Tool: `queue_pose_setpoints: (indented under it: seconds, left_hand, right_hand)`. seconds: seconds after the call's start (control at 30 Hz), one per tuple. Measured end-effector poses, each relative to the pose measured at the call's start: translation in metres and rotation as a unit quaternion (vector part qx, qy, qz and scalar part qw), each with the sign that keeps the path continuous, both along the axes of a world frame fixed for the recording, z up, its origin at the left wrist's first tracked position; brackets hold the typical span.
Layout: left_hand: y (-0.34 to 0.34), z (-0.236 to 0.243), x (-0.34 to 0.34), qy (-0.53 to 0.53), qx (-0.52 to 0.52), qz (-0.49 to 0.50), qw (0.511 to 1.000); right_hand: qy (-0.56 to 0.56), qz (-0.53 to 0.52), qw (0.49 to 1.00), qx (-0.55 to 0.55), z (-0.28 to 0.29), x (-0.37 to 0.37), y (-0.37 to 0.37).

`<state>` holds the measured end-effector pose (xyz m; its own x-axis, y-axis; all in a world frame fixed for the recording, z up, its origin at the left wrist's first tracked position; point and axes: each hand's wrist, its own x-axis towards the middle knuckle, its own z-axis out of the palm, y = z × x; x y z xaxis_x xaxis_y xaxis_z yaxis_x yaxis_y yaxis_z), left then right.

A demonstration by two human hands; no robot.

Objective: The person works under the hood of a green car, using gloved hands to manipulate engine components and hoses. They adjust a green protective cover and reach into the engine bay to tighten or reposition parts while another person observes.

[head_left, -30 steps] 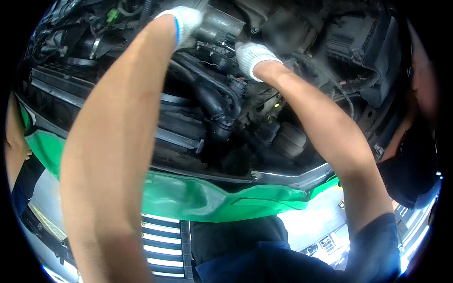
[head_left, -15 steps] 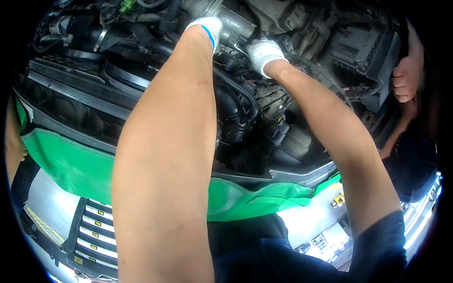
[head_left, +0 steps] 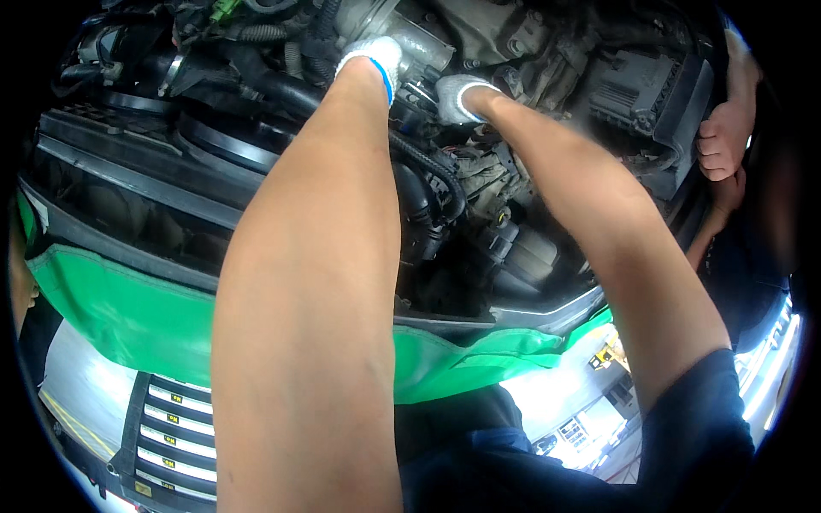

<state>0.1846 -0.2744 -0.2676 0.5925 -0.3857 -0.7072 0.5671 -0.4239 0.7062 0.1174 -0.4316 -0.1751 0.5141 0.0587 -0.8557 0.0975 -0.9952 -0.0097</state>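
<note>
Both my arms reach far into a car's engine bay, in white knit gloves. My left hand is beside a grey metal cylindrical housing; its fingers are hidden behind the back of the glove. Just right of it, my right hand is closed, fingers curled in and mostly out of sight. A short shiny metal rod shows between the two hands, close to the right fingers. Whether it is a tool, and whether the right hand grips it, cannot be made out. Black ribbed hoses run below the hands.
A green fender cover hangs over the front edge. At the right sits a dark finned box, with another person's closed hand beside it. Another person's arm shows at the far left. A drawer cabinet stands lower left.
My right hand has shifted slightly left and turned, with its wrist now higher. My left hand stays by the metal housing. The view has moved a little.
</note>
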Motion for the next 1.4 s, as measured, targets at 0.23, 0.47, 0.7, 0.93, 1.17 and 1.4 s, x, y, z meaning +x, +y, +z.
queue_pose_setpoints:
  seconds: [0.23, 0.47, 0.7, 0.93, 1.17, 1.4]
  left_hand:
    - [0.004, -0.004, 0.007, -0.124, 0.077, -0.161, 0.976]
    - [0.005, 0.061, 0.000, -0.044, 0.083, -0.121, 0.988]
    - [0.003, 0.058, 0.002, -0.103, 0.144, -0.135, 0.975]
    - [0.013, 0.099, 0.001, -0.230, 0.227, -0.336, 0.885]
    - [0.010, 0.084, 0.004, -0.157, 0.201, -0.303, 0.918]
    - [0.003, 0.053, 0.012, -0.181, 0.190, -0.293, 0.919]
  right_hand:
    - [-0.115, 0.184, 0.970, -0.110, 0.010, -0.024, 0.013]
    - [-0.027, 0.126, 0.990, -0.054, 0.028, -0.006, 0.004]
    - [0.066, 0.109, 0.990, -0.059, 0.021, 0.002, 0.006]
    - [-0.104, 0.155, 0.970, -0.156, 0.002, -0.029, 0.016]
    - [-0.100, 0.094, 0.983, -0.119, 0.003, -0.028, 0.026]
    - [0.077, 0.004, 0.996, -0.040, -0.015, -0.002, 0.002]
